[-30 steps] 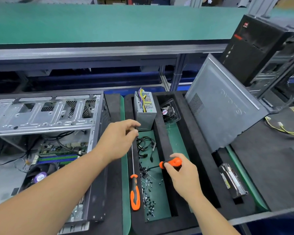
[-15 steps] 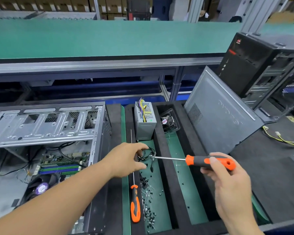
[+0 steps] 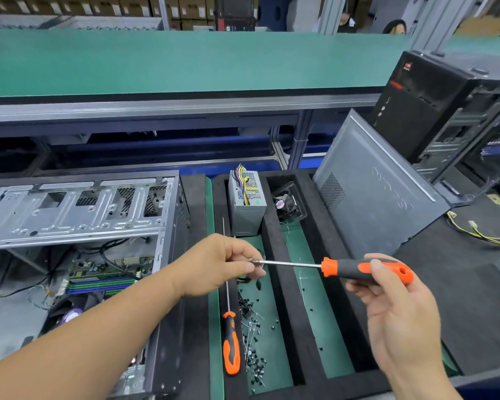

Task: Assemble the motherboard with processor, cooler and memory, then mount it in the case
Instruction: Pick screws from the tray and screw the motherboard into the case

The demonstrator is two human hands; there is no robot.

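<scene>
Open case [image 3: 84, 215] lies at left, motherboard [image 3: 104, 277] mounted inside. Right hand [image 3: 399, 310] grips screwdriver [image 3: 361, 269] handle, shaft level. Left hand [image 3: 220, 264] pinches small screw [image 3: 253, 260] at its tip, above screw pile [image 3: 253, 336].

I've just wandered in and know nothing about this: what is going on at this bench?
A person is putting a computer together. The right hand grips an orange-handled screwdriver, while the left hand pinches what looks like a small screw at its tip. The open case, motherboard already inside, lies to the left. A second screwdriver rests in the parts tray.
</scene>
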